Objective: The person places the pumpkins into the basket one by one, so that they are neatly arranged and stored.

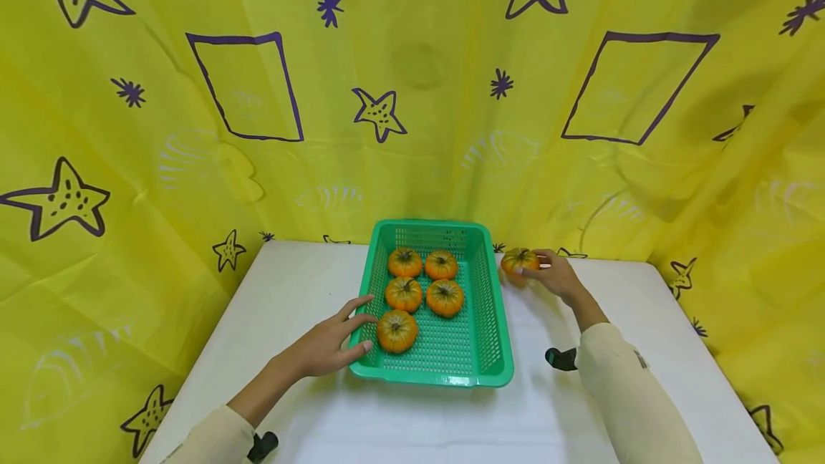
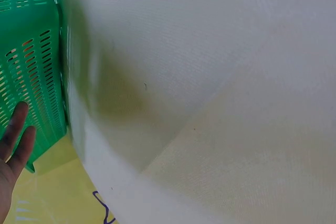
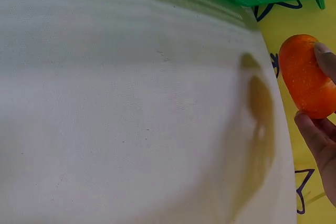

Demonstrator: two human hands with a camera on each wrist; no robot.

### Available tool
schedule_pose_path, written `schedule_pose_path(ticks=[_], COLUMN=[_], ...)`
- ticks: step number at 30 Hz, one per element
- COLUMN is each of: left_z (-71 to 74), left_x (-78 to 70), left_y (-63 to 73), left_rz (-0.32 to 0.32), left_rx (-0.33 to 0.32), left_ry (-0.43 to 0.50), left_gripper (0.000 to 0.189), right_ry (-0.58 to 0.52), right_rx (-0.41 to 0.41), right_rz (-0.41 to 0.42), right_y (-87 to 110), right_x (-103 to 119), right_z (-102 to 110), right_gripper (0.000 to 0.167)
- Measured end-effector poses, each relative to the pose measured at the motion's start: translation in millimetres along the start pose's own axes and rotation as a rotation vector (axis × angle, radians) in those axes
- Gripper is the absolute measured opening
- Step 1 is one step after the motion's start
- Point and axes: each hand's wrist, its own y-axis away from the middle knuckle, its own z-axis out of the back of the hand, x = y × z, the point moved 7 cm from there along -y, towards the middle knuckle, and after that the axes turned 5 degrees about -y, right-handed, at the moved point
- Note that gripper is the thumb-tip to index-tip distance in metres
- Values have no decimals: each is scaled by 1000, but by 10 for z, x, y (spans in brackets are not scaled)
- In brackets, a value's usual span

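Note:
A green plastic basket [image 1: 493,292] stands on the white table, with several small orange pumpkins [image 1: 445,298] inside, mostly in its left and far parts. My right hand [image 1: 557,278] pinches another small pumpkin [image 1: 519,261] between thumb and fingers, just right of the basket's far end. In the right wrist view this pumpkin [image 3: 304,77] appears held above the table, its shadow falling apart from it. My left hand [image 1: 331,342] is at the basket's left rim, fingers spread and relaxed. The left wrist view has two of its fingers [image 2: 22,148] beside the slotted wall.
The white table [image 1: 303,285] extends on both sides of the basket. A yellow curtain [image 1: 425,163] with purple starfish drawings hangs behind it and along both sides. Dark strap-like pieces [image 1: 561,359] stick out at both sleeve cuffs.

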Motion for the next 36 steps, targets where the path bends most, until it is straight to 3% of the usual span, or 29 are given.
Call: schedule_pose_path(ticks=[36], left_z=[-22], left_x=[35], left_y=[3], left_rz=[-16], left_rx=[-18], left_ry=[-2], left_gripper=[45], right_ry=[-165], right_rx=[43], right_rz=[157], right_y=[167], right_x=[648], right_z=[121], right_gripper=[69])
